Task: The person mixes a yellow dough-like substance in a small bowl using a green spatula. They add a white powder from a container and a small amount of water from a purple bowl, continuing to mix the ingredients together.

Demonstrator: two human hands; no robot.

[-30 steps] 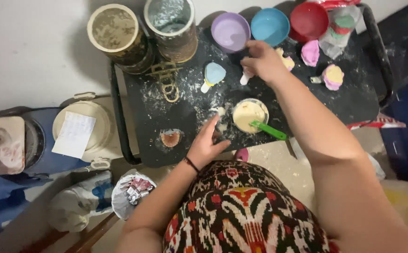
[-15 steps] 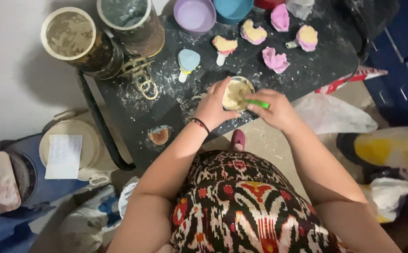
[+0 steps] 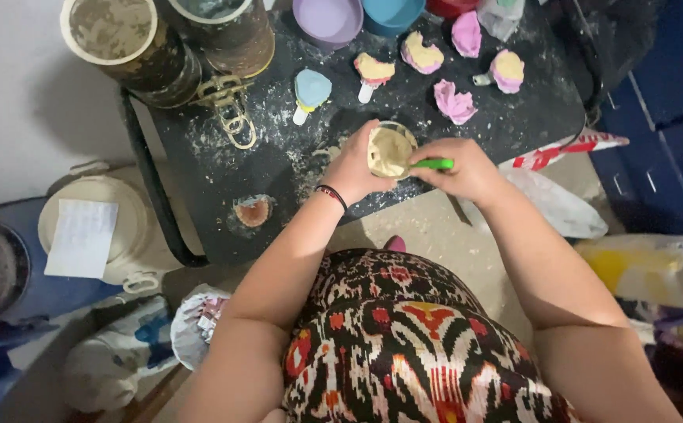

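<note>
Both hands have come closer around the small bowl (image 3: 389, 150) at the table (image 3: 514, 133) edge. The left hand (image 3: 353, 168) cups it with curled fingers; the right hand (image 3: 463, 168) pinches the green tool (image 3: 433, 164). Best to stir slowly, bowl steady.

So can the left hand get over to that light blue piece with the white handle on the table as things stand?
Probably not right away. The left hand is wrapped around the small bowl of cream paste. The light blue piece lies close beyond it on the black table with nothing between, so it would have to let go first.
</note>
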